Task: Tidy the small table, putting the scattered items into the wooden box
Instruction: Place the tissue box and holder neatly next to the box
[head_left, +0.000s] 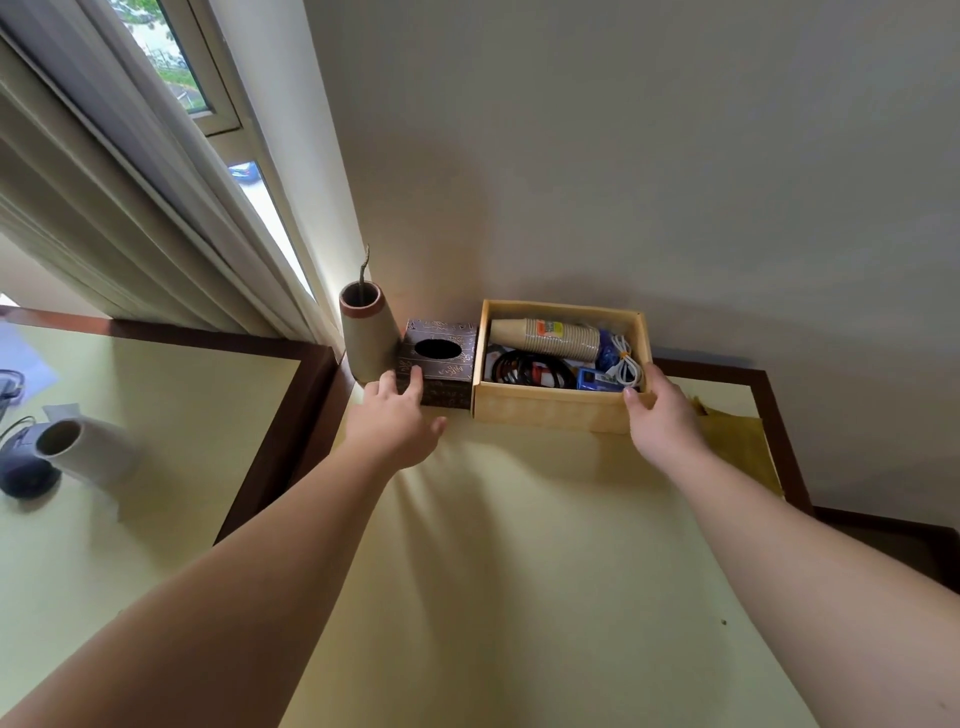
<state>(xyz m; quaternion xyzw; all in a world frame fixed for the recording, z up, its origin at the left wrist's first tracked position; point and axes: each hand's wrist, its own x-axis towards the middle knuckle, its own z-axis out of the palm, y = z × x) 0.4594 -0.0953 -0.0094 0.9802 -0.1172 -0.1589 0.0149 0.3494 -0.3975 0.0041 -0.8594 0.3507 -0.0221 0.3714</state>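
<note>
Two hands: left hand (397, 415) flat-fingered against one tissue box (437, 364), right hand (662, 415) gripping one wooden box (550, 408).

Pale yellow table (519, 519) with dark brown edging. Light tan wooden box (550, 408) holding beige paper cups (545, 338), black bands (524, 370), a white cable (626, 361). Dark brown tissue box (441, 364) with fine gold pattern. Beige vase (366, 332), reddish-brown rim.

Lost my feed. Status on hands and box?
Left hand touching tissue box. Right hand gripping wooden box corner. Cups, cables inside. Nothing blocking.
</note>
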